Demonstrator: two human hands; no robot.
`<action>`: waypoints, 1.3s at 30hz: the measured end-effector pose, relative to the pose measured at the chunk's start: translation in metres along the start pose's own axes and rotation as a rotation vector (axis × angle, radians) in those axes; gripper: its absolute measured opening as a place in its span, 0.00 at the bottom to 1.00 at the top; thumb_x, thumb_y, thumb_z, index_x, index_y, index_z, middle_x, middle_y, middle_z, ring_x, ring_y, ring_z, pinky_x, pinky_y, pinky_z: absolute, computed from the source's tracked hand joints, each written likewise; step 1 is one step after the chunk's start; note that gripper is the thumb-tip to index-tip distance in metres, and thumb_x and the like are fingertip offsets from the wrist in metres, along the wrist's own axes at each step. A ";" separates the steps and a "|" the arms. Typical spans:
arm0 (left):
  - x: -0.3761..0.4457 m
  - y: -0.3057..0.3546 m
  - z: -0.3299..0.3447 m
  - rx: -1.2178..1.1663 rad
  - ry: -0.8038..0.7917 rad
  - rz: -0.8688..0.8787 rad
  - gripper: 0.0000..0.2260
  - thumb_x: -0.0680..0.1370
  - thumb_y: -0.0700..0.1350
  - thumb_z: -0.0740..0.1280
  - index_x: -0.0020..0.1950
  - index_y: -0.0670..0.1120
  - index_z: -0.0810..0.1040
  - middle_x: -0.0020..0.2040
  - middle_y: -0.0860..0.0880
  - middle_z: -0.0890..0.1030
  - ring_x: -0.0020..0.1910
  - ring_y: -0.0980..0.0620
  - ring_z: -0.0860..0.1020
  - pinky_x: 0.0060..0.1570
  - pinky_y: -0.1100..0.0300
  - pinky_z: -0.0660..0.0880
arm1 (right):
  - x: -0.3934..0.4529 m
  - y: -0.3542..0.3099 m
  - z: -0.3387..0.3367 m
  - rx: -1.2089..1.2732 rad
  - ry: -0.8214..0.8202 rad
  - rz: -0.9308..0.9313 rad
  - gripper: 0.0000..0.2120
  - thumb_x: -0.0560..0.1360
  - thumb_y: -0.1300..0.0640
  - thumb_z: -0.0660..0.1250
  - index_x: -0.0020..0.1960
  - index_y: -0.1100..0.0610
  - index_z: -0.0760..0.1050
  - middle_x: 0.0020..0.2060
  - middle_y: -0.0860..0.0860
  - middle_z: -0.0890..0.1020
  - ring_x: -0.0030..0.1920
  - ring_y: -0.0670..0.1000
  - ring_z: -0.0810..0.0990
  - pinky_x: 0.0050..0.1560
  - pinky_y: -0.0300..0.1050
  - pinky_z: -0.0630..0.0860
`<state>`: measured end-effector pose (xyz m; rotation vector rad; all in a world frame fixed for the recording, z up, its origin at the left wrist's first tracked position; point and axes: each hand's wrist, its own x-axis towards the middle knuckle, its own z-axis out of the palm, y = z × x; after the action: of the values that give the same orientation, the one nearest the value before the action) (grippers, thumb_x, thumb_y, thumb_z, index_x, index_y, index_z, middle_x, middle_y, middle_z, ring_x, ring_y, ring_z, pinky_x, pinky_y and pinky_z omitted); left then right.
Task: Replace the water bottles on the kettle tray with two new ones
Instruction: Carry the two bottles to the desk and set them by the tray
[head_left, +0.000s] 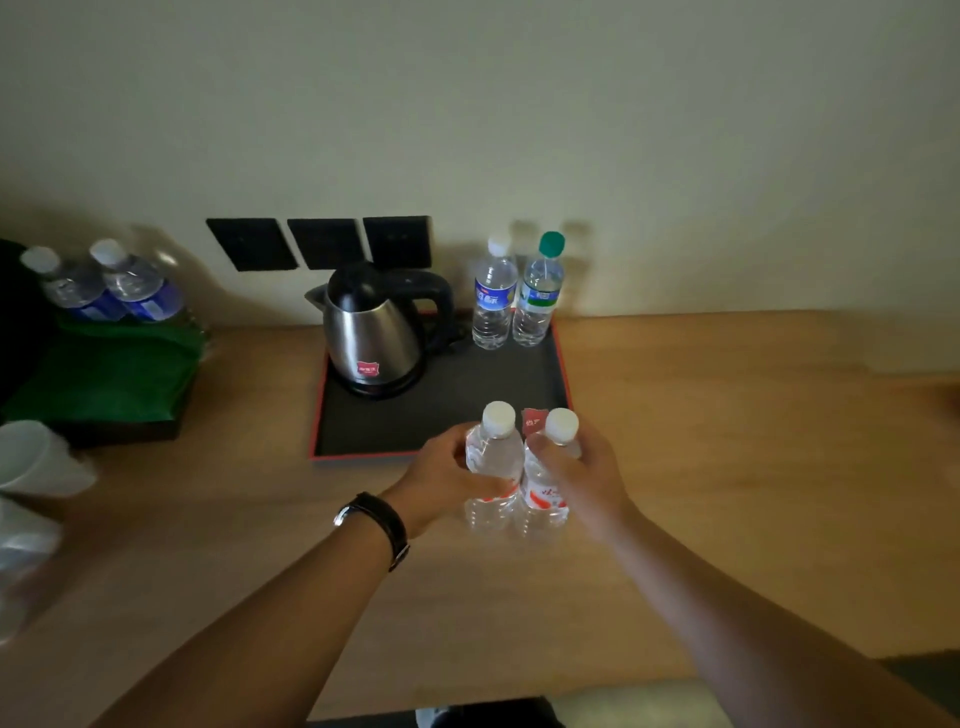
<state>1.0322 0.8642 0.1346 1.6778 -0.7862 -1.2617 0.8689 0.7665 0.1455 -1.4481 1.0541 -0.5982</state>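
The left hand (441, 478) wraps its fingers (457, 441) around one red-labelled water bottle (493, 467), and the right hand (587, 473) closes on a second red-labelled bottle (545, 483) — the two touch side by side, upright, at the near edge of the kettle tray (441, 415). Beyond the fingers, at the tray's far right corner, stand a blue-labelled bottle (493, 301) and a green-capped bottle (540, 296); the steel kettle (374, 332) sits beyond and left on the wooden table (727, 441).

Wooden worktop (727, 441) against a pale wall.
On it rest a red-rimmed kettle tray (441, 410) at the back centre, a green-topped dark box (111, 387) at the left, and white cups (36, 462) at the left edge.
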 end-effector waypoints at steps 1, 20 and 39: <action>0.002 -0.002 0.001 0.015 -0.003 0.004 0.29 0.62 0.48 0.83 0.60 0.61 0.77 0.53 0.59 0.84 0.52 0.61 0.82 0.48 0.61 0.79 | 0.001 0.004 0.000 -0.008 0.003 -0.006 0.10 0.74 0.62 0.71 0.55 0.55 0.81 0.49 0.56 0.86 0.51 0.50 0.83 0.55 0.50 0.78; -0.011 -0.016 0.023 0.165 0.088 0.037 0.33 0.63 0.45 0.82 0.62 0.61 0.72 0.60 0.56 0.78 0.60 0.54 0.77 0.58 0.50 0.78 | 0.000 0.027 -0.019 -0.101 -0.104 -0.318 0.11 0.71 0.45 0.71 0.50 0.46 0.75 0.42 0.51 0.82 0.44 0.53 0.81 0.44 0.53 0.78; 0.034 0.073 -0.033 0.431 -0.048 0.165 0.34 0.69 0.28 0.70 0.72 0.50 0.68 0.67 0.52 0.73 0.69 0.52 0.70 0.62 0.67 0.67 | 0.045 -0.031 -0.043 -0.095 -0.186 -0.332 0.19 0.78 0.40 0.60 0.57 0.52 0.80 0.52 0.46 0.84 0.55 0.45 0.82 0.55 0.36 0.74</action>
<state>1.0748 0.8127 0.1899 1.8747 -1.2687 -1.0708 0.8614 0.7038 0.1739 -1.7439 0.7093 -0.6391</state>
